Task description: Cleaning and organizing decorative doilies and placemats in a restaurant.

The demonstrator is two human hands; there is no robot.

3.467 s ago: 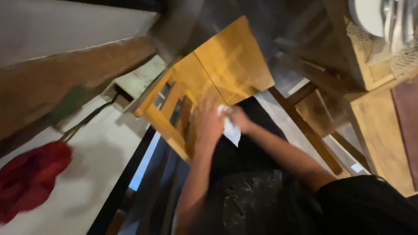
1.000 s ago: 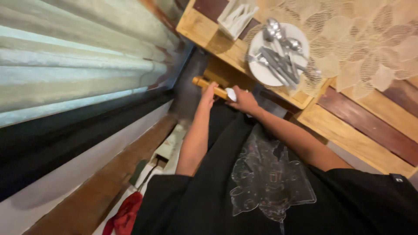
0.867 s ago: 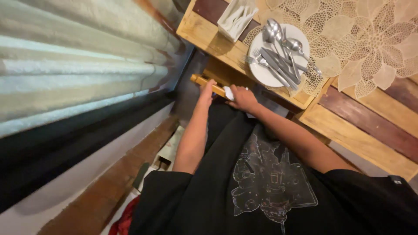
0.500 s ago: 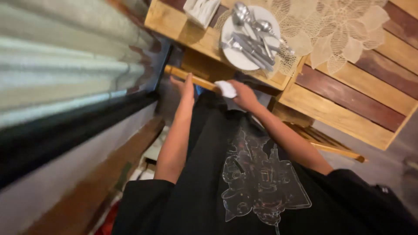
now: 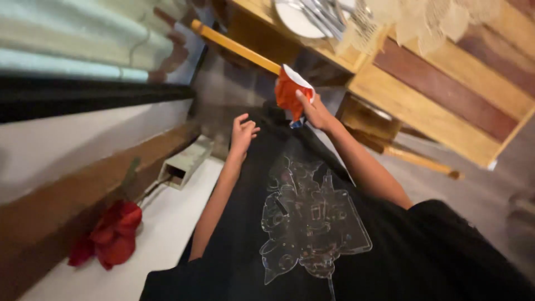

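From the head camera, the person looks down their own black shirt [image 5: 312,234] with its pale drawing. The right hand [image 5: 313,108] is closed around a red and white cloth [image 5: 291,92], pinching it at its lower edge. The cloth is pressed against the near end of a long yellow wooden bar [image 5: 237,47], just below the front edge of the wooden table [image 5: 446,95]. It looks bunched up so that it can rub the wood.

The left hand [image 5: 243,131] hangs free in front of the shirt, fingers loosely curled, holding nothing and touching nothing. It is near the cloth but apart from it.

A white plate of spoons and forks [image 5: 304,14] sits at the table's front edge, partly on a lacy mat [image 5: 412,22]. The top of the picture cuts both off. What the yellow bar belongs to is hard to tell, since only the bar shows. A red bundle [image 5: 111,234] lies on the pale floor by the wall, too blurry to name.
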